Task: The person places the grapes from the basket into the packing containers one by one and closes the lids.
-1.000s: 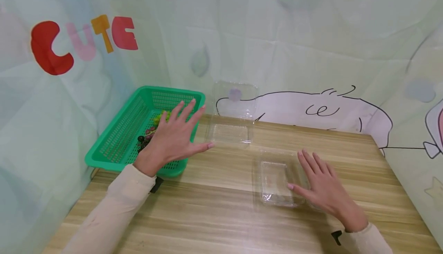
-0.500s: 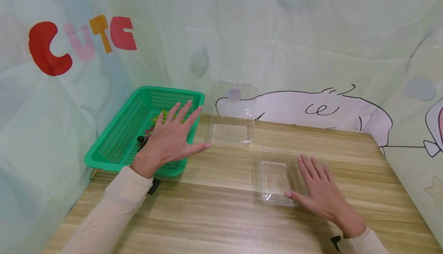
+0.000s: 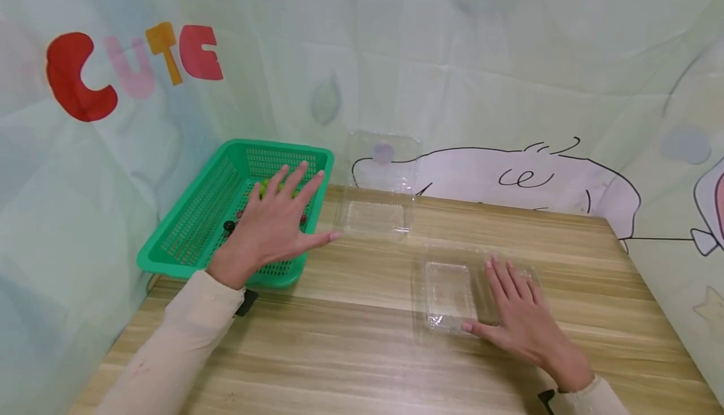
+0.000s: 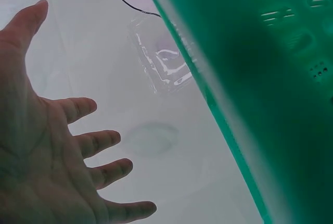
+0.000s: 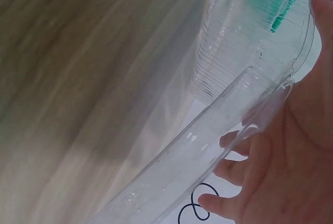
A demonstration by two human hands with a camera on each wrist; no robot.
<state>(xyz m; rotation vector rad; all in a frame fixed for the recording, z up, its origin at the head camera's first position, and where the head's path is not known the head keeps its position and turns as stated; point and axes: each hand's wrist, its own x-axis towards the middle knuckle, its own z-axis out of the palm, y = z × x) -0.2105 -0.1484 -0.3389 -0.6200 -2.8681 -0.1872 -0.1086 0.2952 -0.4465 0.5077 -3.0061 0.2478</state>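
My left hand (image 3: 263,229) hovers palm down over the right side of a green plastic basket (image 3: 189,229), its fingers spread and holding nothing. Beneath it lie green grapes (image 3: 266,187), dark grapes (image 3: 229,226) and some red ones (image 3: 303,218), partly hidden by the hand. Over to the right, my right hand (image 3: 526,324) lies flat over one half of an unfolded clear plastic clamshell box (image 3: 449,295), thumb at the near rim of the other half. In the right wrist view, the fingers (image 5: 231,172) are right at the edge of the clear box (image 5: 229,41), not curled round it.
Behind, a second clear clamshell box (image 3: 376,217) stands with its lid raised against the printed curtain (image 3: 509,56). Curtain also borders the wooden table (image 3: 351,352) on the left. The basket's raised rim stands close to the left curtain.
My left hand has drifted slightly left over the basket. The right hand has shifted a little down and left over the clear box, fingers still straight.
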